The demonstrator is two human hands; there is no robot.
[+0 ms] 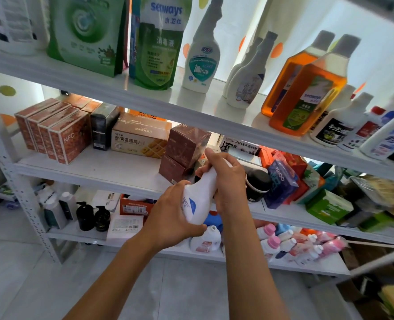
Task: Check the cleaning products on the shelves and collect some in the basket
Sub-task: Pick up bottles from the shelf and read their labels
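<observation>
Both my hands hold a white plastic bottle [199,199] with a blue mark on its label, tilted, in front of the middle shelf. My left hand [175,215] grips its lower body from the left. My right hand [226,181] wraps round its neck and upper part, hiding the cap. On the top shelf [122,93] stand green refill pouches [159,42], white spray-type bottles [201,58] and amber disinfectant bottles [307,88]. No basket is in view.
The middle shelf [112,169] carries red-brown cartons [52,132], a biscuit box [140,137], stacked brown boxes [184,151] and colourful packs at the right. Lower down stand black pump bottles [92,215] and pink-capped bottles [295,243]. Grey floor lies below.
</observation>
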